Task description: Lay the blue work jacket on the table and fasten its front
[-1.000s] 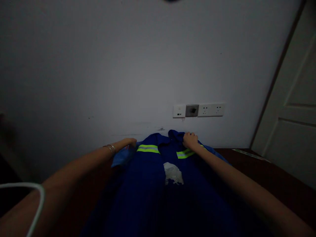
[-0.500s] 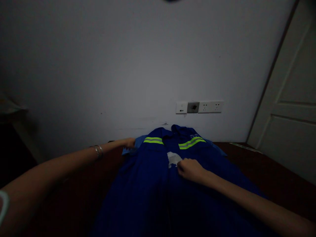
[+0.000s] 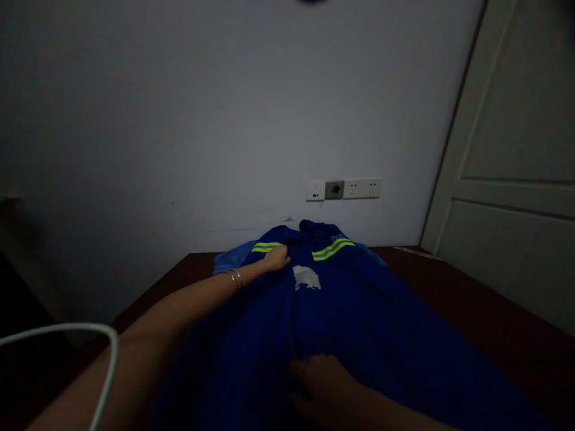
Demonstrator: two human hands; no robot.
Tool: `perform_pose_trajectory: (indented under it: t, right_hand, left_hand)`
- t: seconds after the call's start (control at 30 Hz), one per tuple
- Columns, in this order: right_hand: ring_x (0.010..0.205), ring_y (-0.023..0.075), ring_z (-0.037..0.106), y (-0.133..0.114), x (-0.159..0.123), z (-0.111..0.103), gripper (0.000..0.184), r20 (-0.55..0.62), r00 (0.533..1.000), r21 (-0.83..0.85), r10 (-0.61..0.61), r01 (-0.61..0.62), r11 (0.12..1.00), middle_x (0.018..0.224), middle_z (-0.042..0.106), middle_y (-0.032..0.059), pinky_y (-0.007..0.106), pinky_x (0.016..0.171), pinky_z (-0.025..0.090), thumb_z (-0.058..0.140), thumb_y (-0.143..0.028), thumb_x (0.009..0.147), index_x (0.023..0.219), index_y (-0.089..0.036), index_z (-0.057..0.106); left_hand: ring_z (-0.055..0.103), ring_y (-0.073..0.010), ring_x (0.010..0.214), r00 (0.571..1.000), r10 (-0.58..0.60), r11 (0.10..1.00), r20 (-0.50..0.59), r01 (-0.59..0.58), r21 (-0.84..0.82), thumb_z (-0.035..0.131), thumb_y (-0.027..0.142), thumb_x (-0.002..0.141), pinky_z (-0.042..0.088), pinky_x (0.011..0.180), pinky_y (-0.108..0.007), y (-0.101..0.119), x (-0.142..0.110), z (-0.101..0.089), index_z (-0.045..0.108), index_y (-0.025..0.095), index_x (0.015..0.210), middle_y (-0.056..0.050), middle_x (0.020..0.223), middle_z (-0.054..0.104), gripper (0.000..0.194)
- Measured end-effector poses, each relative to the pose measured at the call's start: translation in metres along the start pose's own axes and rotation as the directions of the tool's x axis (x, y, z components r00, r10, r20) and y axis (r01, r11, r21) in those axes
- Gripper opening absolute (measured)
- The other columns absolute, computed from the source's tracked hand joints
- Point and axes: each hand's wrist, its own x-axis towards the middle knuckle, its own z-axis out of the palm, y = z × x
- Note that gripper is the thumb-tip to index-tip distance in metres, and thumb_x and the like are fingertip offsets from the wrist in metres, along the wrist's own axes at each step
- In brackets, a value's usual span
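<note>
A dark blue work jacket (image 3: 359,311) lies spread out with its collar toward the wall. It has yellow-green reflective strips across the chest and a torn-looking pale patch (image 3: 307,278) near the middle. Lighter blue cloth (image 3: 232,257) shows at its upper side edges. My left hand (image 3: 276,258) is closed on the front of the jacket, just below the left reflective strip. Lower down, in deep shadow, my right hand (image 3: 321,383) has its fingers curled at the jacket's front seam; its fingertips are hard to make out.
The dark red surface (image 3: 453,293) under the jacket runs up to a pale wall (image 3: 224,120) with a row of sockets (image 3: 344,189). A white panelled door (image 3: 512,197) stands at the right. A white cable (image 3: 112,353) loops across the lower left, in front of my arm.
My left hand has left the light blue cloth at the side and moved right onto the jacket's front. My right hand has come down from the pale patch toward me. The view has shifted slightly right.
</note>
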Motion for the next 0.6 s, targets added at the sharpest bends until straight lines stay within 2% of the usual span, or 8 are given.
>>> perform_pose_trajectory:
  t: [0.13, 0.23, 0.33, 0.5, 0.6]
  right_hand:
    - [0.065, 0.0206, 0.063, -0.01, 0.005, 0.026, 0.045, -0.132, 0.972, -0.13, -0.193, 0.176, 0.976, 0.089, 0.064, 0.0061, 0.023, 0.045, 0.041, 0.055, -0.044, 0.069, 0.108, -0.022, 0.051]
    - [0.06, 0.0203, 0.062, -0.011, 0.011, 0.043, 0.033, -0.143, 0.951, -0.23, -0.276, 0.239, 0.943, 0.081, 0.063, 0.0048, 0.021, 0.039, 0.038, 0.053, -0.046, 0.072, 0.096, -0.024, 0.054]
    - [0.057, 0.0182, 0.061, -0.009, 0.015, 0.053, 0.015, -0.128, 0.949, -0.291, -0.29, 0.243, 0.925, 0.075, 0.062, 0.0026, 0.018, 0.036, 0.035, 0.051, -0.035, 0.077, 0.088, -0.025, 0.055]
    - [0.05, 0.0151, 0.059, -0.006, 0.022, 0.069, 0.018, -0.186, 0.94, -0.278, -0.286, 0.229, 0.933, 0.068, 0.062, 0.0012, 0.016, 0.033, 0.03, 0.051, -0.032, 0.076, 0.092, -0.024, 0.054]
    - [0.045, 0.013, 0.057, -0.004, 0.022, 0.072, 0.018, -0.15, 0.952, -0.233, -0.266, 0.228, 0.945, 0.066, 0.063, 0.0005, 0.016, 0.032, 0.03, 0.053, -0.033, 0.075, 0.09, -0.024, 0.056]
  left_hand:
    - [0.057, -0.0255, 0.097, 0.994, -0.109, 0.994, -0.006, 0.109, 0.0, 0.046, 0.039, 0.081, 0.045, 0.079, -0.03, -0.005, 0.014, 0.005, 0.055, 0.009, 0.101, -0.017, 0.102, 0.06, 0.037]
    - [0.058, -0.028, 0.096, 0.987, -0.159, 0.987, -0.007, 0.159, -0.005, 0.05, 0.038, 0.079, 0.046, 0.076, -0.032, -0.003, 0.021, 0.006, 0.058, 0.01, 0.095, -0.017, 0.1, 0.061, 0.034]
    - [0.056, -0.0293, 0.099, 0.981, -0.19, 0.982, -0.029, 0.189, -0.023, 0.051, 0.037, 0.079, 0.046, 0.078, -0.033, 0.003, 0.027, 0.004, 0.057, 0.01, 0.1, -0.019, 0.106, 0.059, 0.035]
    - [0.055, -0.0289, 0.103, 0.964, -0.264, 0.962, -0.022, 0.262, -0.075, 0.048, 0.038, 0.081, 0.046, 0.08, -0.033, 0.01, 0.045, 0.001, 0.055, 0.009, 0.106, -0.02, 0.111, 0.056, 0.039]
    - [0.056, -0.0295, 0.1, 0.947, -0.32, 0.941, 0.02, 0.32, -0.112, 0.05, 0.037, 0.08, 0.047, 0.076, -0.032, 0.01, 0.056, 0.004, 0.056, 0.008, 0.105, -0.021, 0.108, 0.058, 0.04]
